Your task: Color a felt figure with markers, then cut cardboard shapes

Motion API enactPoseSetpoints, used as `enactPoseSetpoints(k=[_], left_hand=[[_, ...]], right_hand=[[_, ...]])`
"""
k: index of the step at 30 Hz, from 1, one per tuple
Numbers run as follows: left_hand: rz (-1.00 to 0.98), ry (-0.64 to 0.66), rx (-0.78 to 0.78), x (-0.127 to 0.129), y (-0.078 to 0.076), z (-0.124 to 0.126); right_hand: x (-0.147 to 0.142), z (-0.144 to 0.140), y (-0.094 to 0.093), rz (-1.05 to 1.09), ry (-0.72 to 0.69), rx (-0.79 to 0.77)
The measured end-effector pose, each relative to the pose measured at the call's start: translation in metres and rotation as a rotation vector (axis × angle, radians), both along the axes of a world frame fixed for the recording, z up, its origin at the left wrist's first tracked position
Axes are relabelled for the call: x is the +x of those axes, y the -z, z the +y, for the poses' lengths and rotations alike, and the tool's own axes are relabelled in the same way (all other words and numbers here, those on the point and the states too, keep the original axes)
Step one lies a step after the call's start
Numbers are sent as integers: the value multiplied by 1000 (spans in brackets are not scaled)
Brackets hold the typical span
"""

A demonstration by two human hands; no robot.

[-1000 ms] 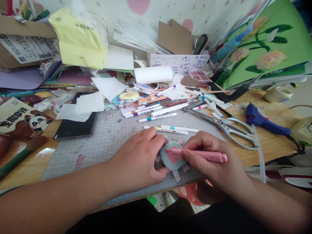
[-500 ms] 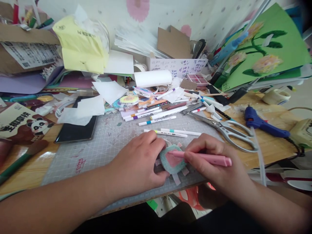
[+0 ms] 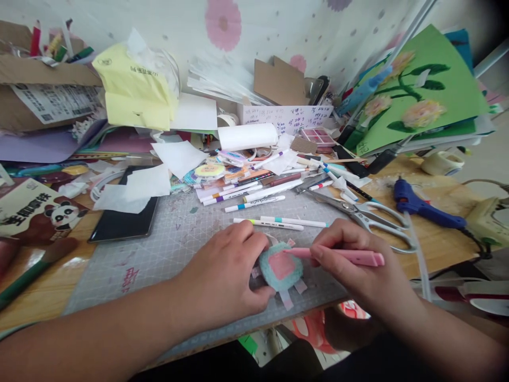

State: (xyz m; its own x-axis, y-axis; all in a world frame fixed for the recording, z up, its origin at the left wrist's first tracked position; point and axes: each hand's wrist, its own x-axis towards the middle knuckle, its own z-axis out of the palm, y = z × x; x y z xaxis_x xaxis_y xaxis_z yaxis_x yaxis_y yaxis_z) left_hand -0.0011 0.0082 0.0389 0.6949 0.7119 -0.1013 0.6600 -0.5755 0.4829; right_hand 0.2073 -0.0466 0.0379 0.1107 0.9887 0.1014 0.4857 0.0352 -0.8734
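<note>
A small rounded teal piece (image 3: 296, 271) with a pink patch in its middle and pale tabs around its edge lies on the grey cutting mat (image 3: 159, 276). My left hand (image 3: 233, 268) grips its left side between thumb and fingers. In my right hand (image 3: 352, 260) is a pink marker pen (image 3: 350, 256), its tip on or just over the upper part of the pink patch. Beyond my hands lie two white markers (image 3: 274, 225) with green and teal bands.
Silver scissors (image 3: 369, 220) and a blue hot glue gun (image 3: 425, 204) lie to the right. Many markers and paper scraps are heaped behind. A black tablet-like slab (image 3: 125, 225) under white paper (image 3: 149, 181) and a green-handled brush (image 3: 34, 273) are left.
The pen has shifted slightly right, its tip moving across the pink patch, which shows more fully. My left hand still holds the teal piece. The camera view has tilted slightly.
</note>
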Motion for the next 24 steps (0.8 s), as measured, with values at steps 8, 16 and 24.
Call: enactPoseSetpoints(k=[8,16,24], left_hand=[[8,3,-14,0,1,1],[9,0,-9,2,-1,2],[-3,1,27,0,4,1]], right_hand=[[4,3,-1,-10,17,-37],[4,2,1,-6,12,-46],[4,1,-2,-28,-6,-29]])
